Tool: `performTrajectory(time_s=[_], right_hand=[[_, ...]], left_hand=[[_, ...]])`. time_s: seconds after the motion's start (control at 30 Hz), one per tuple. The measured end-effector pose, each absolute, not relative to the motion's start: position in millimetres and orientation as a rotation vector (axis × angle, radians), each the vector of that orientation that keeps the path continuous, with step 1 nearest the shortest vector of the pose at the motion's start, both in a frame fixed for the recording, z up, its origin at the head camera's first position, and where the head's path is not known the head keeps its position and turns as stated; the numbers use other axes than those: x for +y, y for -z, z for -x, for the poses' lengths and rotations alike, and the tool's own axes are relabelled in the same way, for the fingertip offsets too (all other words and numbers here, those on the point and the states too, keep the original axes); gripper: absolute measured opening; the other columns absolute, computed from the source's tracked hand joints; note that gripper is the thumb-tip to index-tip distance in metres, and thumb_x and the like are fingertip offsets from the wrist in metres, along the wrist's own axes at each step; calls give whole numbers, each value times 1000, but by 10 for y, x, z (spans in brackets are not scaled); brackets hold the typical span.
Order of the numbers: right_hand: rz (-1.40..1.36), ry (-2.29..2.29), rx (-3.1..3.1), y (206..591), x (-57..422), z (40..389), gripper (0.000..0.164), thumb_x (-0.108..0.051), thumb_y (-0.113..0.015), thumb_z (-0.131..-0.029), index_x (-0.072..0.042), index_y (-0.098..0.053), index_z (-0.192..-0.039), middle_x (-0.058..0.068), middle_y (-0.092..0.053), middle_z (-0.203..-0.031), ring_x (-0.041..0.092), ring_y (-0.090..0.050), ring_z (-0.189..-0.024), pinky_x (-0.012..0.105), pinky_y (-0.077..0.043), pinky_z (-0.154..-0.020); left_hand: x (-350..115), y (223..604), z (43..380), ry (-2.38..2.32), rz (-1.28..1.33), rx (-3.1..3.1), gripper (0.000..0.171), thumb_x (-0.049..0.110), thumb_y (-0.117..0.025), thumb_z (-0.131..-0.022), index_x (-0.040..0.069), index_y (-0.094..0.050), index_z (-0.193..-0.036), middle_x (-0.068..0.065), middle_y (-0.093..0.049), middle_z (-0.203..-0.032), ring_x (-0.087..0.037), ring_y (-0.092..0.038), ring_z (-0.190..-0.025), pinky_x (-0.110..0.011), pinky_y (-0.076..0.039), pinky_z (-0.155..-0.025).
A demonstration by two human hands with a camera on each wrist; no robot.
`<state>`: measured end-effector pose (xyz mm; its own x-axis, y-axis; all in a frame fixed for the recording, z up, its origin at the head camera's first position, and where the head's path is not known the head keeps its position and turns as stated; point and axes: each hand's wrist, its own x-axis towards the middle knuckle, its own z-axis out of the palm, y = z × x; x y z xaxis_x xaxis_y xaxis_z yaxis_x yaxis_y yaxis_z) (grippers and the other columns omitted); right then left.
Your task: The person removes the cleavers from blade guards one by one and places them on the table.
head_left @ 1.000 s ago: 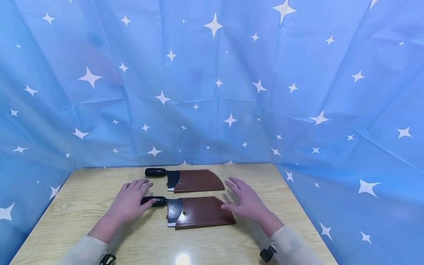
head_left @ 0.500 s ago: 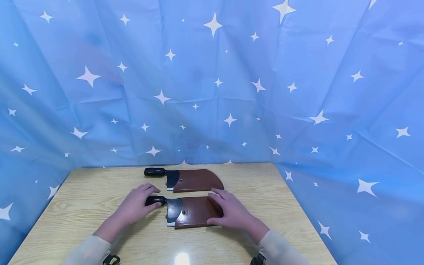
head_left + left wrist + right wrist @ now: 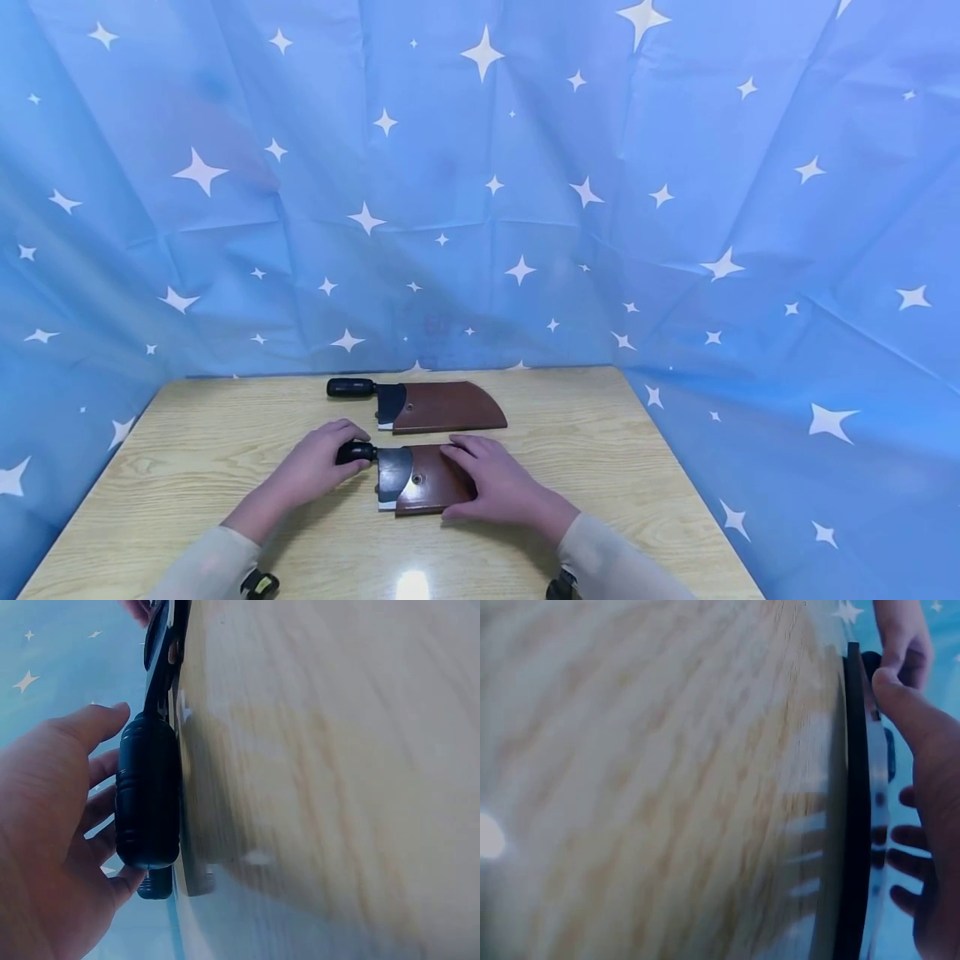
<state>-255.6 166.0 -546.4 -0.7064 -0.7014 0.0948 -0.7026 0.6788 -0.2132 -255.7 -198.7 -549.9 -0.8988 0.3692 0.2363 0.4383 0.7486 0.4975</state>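
Two cleavers in brown leather sheaths lie flat, blades to the right. Over the black handle (image 3: 356, 452) of the nearer cleaver (image 3: 431, 477) is my left hand (image 3: 318, 462), thumb on the near side and fingers on the far side. The left wrist view shows this handle (image 3: 148, 791) with the hand (image 3: 56, 810) loosely around it; whether any finger touches is unclear. My right hand (image 3: 498, 483) spreads above the sheath's right end and hides it. In the right wrist view its relaxed fingers (image 3: 911, 862) stay a little apart from the sheath (image 3: 855, 825).
The farther cleaver (image 3: 442, 407) lies behind the nearer one, its black handle (image 3: 351, 387) to the left. Both are on a light wooden table (image 3: 600, 417). A blue curtain with white stars (image 3: 480, 208) hangs behind and at the sides.
My right hand has moved left and down, from beside the sheath's tip to over its right end. The left hand has shifted slightly right along the handle. Both cleavers stay put.
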Motion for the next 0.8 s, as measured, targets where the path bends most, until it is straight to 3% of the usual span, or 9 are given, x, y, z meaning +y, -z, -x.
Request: performTrajectory(time_s=[0.47,0.8], right_hand=[[-1236,-340,-2885,5554,1595,2650,110,-88,-69,-88,-21,-42,-171,3,-45,-170,26,-42,-156,52,-37,-127],[-1257,-320,-2898,5513,1530,2696,106,-80,-76,-88,-18,-46,-168,2,-52,-159,22,-48,-147,45,-39,-125]], left_hand=[[-1978,5521,2627,941,624,-2890,32,28,-86,-100,13,-77,-126,1,-73,-120,-26,-70,-114,-55,-57,-100],[-1942,5524,2661,928,637,-2917,31,22,-88,-98,11,-77,-124,1,-73,-115,-26,-71,-112,-55,-58,-101]])
